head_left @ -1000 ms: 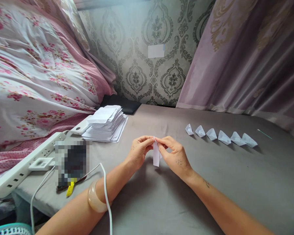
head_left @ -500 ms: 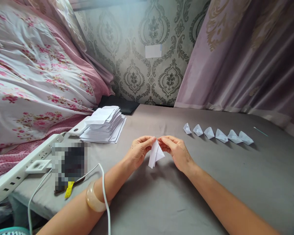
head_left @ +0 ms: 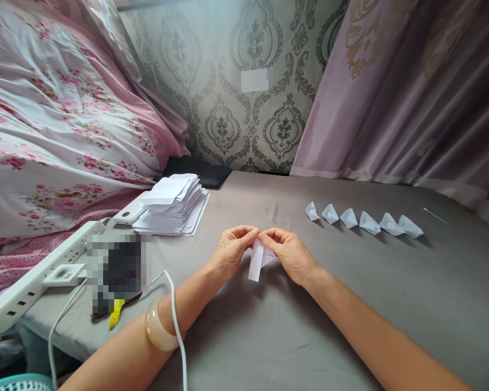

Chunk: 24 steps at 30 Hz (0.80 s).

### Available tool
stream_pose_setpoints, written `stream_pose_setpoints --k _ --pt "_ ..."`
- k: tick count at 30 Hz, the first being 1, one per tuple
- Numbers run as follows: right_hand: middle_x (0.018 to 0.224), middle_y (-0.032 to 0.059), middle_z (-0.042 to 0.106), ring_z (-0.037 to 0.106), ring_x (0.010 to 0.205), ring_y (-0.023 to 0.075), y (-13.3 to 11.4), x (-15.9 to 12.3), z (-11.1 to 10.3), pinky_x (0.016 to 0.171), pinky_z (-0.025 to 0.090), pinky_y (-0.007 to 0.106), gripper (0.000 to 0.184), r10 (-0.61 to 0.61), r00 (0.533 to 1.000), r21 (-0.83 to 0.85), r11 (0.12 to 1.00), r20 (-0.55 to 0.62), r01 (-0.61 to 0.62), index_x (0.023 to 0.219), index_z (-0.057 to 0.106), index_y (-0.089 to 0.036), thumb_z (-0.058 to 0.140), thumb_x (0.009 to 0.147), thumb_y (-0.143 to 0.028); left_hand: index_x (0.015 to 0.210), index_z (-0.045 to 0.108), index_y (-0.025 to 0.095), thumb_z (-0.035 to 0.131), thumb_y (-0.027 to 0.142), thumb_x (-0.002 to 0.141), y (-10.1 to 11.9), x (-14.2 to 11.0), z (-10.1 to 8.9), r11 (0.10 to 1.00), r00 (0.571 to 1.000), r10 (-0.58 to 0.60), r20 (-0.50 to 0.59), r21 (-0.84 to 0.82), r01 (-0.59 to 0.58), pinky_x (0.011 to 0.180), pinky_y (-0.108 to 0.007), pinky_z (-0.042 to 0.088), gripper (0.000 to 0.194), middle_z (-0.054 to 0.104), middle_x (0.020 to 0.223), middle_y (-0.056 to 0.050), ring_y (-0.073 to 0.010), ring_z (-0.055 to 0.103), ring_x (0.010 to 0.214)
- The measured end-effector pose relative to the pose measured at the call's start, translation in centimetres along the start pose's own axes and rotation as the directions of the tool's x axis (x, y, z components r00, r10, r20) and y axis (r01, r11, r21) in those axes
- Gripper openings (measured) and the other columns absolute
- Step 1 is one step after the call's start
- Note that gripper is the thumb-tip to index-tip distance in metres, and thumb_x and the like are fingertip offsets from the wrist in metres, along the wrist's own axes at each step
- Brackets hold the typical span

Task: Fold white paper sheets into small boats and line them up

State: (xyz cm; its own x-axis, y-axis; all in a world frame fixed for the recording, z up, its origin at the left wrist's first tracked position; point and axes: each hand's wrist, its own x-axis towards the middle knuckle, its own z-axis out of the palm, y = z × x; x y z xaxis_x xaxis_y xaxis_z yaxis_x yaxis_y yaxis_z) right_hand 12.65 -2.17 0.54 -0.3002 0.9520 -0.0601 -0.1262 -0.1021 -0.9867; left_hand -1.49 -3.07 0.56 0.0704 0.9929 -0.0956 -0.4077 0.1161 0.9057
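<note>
Right fingers (head_left: 270,241) have shifted nearer left fingers (head_left: 248,237), pinching folded paper (head_left: 256,264).

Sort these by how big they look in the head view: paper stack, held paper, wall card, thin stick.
1. Paper stack
2. Held paper and wall card: too alike to rank; fingers hide part of the paper
3. Thin stick

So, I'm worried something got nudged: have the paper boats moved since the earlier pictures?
No: the boats show no visible shift in any direction against the wall card; only the whole view drifts slightly.
</note>
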Motion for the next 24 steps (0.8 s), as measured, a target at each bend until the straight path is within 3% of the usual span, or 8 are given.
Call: stream_pose_setpoints --k 5,9,15,18,21,24 --pt "0.073 0.0014 0.067 0.059 0.074 0.0151 -0.2 -0.1 -0.2 0.078 0.043 0.031 0.024 0.031 0.998 0.032 0.999 0.048 -0.032 0.076 0.066 -0.017 0.072 0.069 -0.039 0.066 0.067 0.012 0.081 0.033 0.058 0.3 0.0 -0.1 1.0 1.0 -0.01 -0.009 0.022 0.011 0.064 -0.023 0.039 0.026 0.059 0.064 0.0 -0.0086 0.05 0.061" --pt "0.074 0.0014 0.067 0.06 0.075 0.016 0.0 0.1 -0.5 0.079 0.043 0.031 0.024 0.054 0.998 0.008 0.999 0.015 -0.054 0.074 0.066 -0.017 0.073 0.066 -0.038 0.067 0.067 0.012 0.08 0.034 0.059 0.3 0.0 -0.1 0.999 1.0 -0.018 0.003 0.049 0.017 0.064 -0.024 0.04 0.027 0.059 0.064 -0.001 -0.0094 0.052 0.061" --pt "0.068 0.0003 0.066 0.058 0.066 0.0133 0.1 0.5 -0.7 0.067 0.045 0.027 0.022 0.144 0.989 0.077 0.987 -0.032 -0.141 0.073 0.066 -0.015 0.073 0.062 -0.033 0.073 0.068 0.012 0.074 0.036 0.066 0.1 0.3 -0.6 0.994 0.997 -0.014 0.08 0.106 0.005 0.068 -0.027 0.044 0.026 0.062 0.068 -0.004 -0.0126 0.055 0.064" --pt "0.065 0.0002 0.064 0.056 0.059 0.0106 -0.3 0.8 -1.0 0.058 0.044 0.023 0.017 0.219 0.973 0.236 0.952 -0.072 -0.197 0.069 0.064 -0.014 0.073 0.062 -0.027 0.084 0.068 0.015 0.069 0.035 0.072 0.1 0.6 -1.0 0.952 0.986 0.148 0.082 0.258 -0.164 0.069 -0.027 0.044 0.024 0.064 0.073 -0.005 -0.0141 0.056 0.068" --pt "0.061 -0.0014 0.061 0.051 0.052 0.0078 -0.6 1.1 -1.5 0.049 0.041 0.02 0.01 0.298 0.949 0.384 0.892 -0.104 -0.238 0.067 0.061 -0.015 0.069 0.064 -0.019 0.094 0.069 0.021 0.066 0.028 0.075 0.2 0.5 -1.1 0.786 0.91 0.383 0.159 0.461 -0.411 0.076 -0.028 0.044 0.021 0.066 0.089 -0.006 -0.0179 0.058 0.085" --pt "0.058 -0.0025 0.059 0.049 0.047 0.0068 -0.7 1.1 -1.9 0.044 0.039 0.019 0.008 0.355 0.932 0.451 0.845 -0.071 -0.287 0.068 0.059 -0.016 0.067 0.066 -0.016 0.095 0.071 0.026 0.063 0.025 0.077 0.3 0.0 -0.9 0.651 0.843 0.458 0.281 0.54 -0.534 0.086 -0.03 0.043 0.019 0.064 0.105 -0.008 -0.0213 0.055 0.1"
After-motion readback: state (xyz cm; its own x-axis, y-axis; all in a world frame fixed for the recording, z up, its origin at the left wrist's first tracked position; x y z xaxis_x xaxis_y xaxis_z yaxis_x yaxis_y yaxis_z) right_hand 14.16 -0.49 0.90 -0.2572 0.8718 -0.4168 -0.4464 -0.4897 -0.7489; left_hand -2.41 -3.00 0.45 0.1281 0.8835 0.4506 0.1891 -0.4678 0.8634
